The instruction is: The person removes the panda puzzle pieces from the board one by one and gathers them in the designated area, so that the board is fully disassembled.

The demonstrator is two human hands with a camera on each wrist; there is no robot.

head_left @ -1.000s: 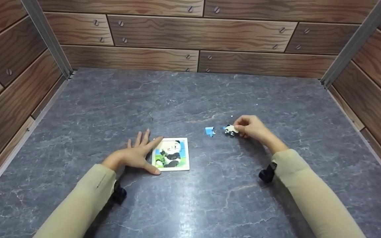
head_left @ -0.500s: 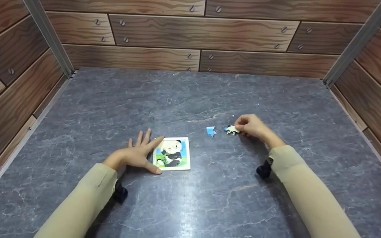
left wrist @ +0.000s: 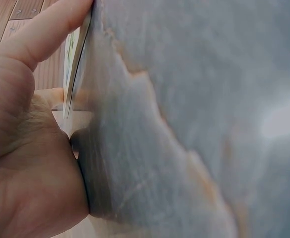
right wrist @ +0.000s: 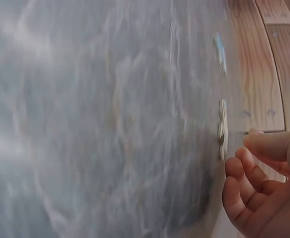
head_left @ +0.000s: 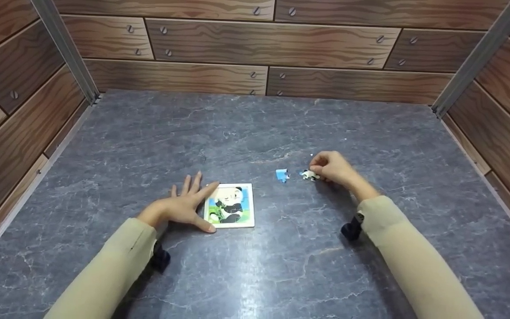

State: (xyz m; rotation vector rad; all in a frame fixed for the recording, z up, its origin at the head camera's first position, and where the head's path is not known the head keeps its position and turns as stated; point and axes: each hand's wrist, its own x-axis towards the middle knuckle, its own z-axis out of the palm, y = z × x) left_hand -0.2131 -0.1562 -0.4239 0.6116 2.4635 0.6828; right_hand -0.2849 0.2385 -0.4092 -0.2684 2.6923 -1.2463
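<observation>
A square panda jigsaw puzzle (head_left: pixel 229 206) in a white frame lies on the grey marbled table. My left hand (head_left: pixel 182 207) is spread at its left side, thumb at the lower left corner and index finger at the upper left. Farther right, a panda puzzle piece (head_left: pixel 310 175) with black, white and blue parts lies on the table. My right hand (head_left: pixel 331 168) is just above and beside it, fingers loosely bent. In the right wrist view the piece (right wrist: pixel 223 129) lies apart from the fingertips (right wrist: pixel 234 167). A blue puzzle piece (head_left: pixel 282 175) sits between the puzzle and the panda piece.
Wood-patterned walls (head_left: pixel 255 44) enclose the table (head_left: pixel 175 133) at the back and both sides. Metal posts (head_left: pixel 67 51) stand at the back corners. Tiny white specks (head_left: pixel 345 139) dot the surface behind the right hand.
The right fingers, which pinched the panda piece at its right end, have come up off it, and the piece stays on the table. The left hand and framed puzzle have hardly moved.
</observation>
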